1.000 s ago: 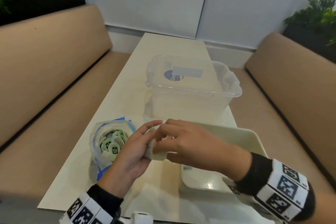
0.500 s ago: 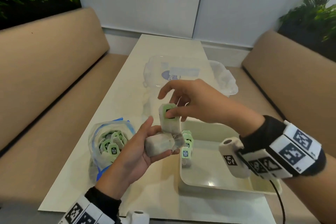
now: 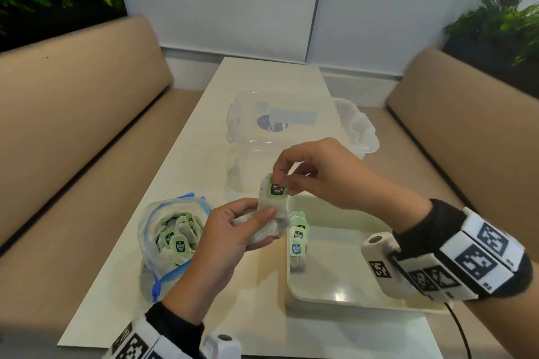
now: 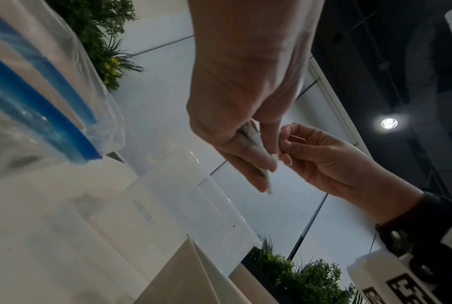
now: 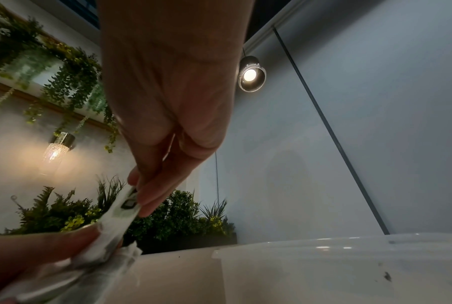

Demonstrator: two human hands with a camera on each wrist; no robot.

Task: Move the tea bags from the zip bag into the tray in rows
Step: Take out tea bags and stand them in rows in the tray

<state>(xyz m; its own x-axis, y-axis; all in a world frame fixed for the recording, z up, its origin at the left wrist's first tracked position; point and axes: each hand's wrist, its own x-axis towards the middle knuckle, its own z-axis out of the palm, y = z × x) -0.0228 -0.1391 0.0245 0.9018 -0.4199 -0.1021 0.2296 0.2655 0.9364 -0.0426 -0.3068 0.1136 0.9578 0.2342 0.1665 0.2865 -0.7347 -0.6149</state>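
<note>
Pinching green-tagged white tea bag point(image 3: 274, 198) top: right hand point(image 3: 323, 173); left hand point(image 3: 233, 237) grips more bags, 9 o'clock of cream plastic tray point(image 3: 350, 285).

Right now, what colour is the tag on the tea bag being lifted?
Light green with a black logo patch on the tag; clearest in the head view.

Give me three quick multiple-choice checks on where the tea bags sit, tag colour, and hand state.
1. Where do the placed tea bags stand in the tray?
A. along its left wall
B. along its right wall
C. dead centre

2. What colour are the tea bag tags?
A. red
B. green
C. yellow

3. What is the right hand doing?
A. resting flat on the table
B. pinching the top of a tea bag
C. gripping the zip bag

Key: 1 A, they line the left wall; 2 B, green tags show; 3 B, its fingers pinch the tagged end while the left hand holds more bags.
</note>
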